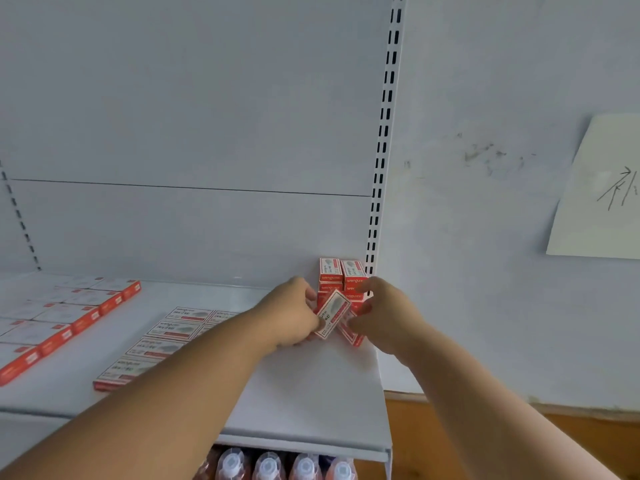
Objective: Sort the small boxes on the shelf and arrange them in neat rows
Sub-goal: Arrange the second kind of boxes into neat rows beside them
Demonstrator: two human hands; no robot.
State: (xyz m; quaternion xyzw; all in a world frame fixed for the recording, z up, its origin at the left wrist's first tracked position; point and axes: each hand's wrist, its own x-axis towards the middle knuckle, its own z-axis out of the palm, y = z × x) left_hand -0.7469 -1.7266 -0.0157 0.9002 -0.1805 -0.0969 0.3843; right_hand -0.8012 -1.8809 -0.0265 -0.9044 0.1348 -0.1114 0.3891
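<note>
The left hand (294,313) is pinching a small box (331,314) tilted with its long axis rising toward the right hand (381,313), whose curled fingers are gripping a half-hidden second box (351,332) beneath

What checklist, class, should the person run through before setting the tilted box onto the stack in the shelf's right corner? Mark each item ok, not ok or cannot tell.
1. Left hand grips the tilted box: ok.
2. Box squared with the corner stack: not ok, it sits askew.
3. Right hand steadies the stack: cannot tell, fingers partly hidden.
4. Box lying at the stack's foot aligned: not ok.
5. Flat rows on the shelf neat: ok.
</note>
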